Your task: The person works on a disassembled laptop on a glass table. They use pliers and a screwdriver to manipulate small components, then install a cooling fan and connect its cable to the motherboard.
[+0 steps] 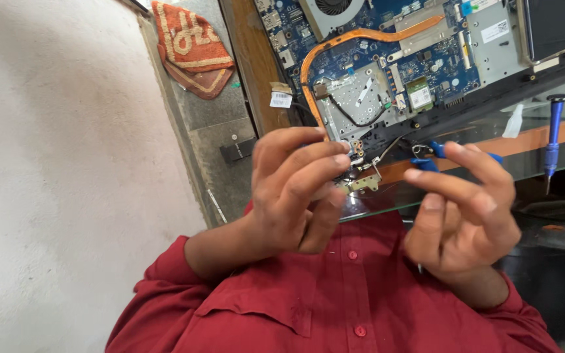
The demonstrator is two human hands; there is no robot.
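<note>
My left hand (pixel 295 189) is raised in front of my red shirt, its fingertips pinched on a small metal hinge bracket (pixel 365 182) with thin wires trailing from it. My right hand (pixel 465 209) is level with it and about a hand's width to the right. It grips a small blue-handled tool (pixel 428 159) whose metal tip points toward the bracket. Behind both hands lies an opened laptop (pixel 393 72) with a blue circuit board, a copper heat pipe (pixel 361 36) and a fan (pixel 331 10) exposed. Part of the bracket is hidden behind my left fingers.
The laptop rests on a glass tabletop (pixel 387 202) with a wooden frame (pixel 253 59). A blue screwdriver (pixel 552 137) lies on the glass at the right. An orange patterned cloth (pixel 191 46) lies on the grey floor, and a rough white wall (pixel 53 170) fills the left side.
</note>
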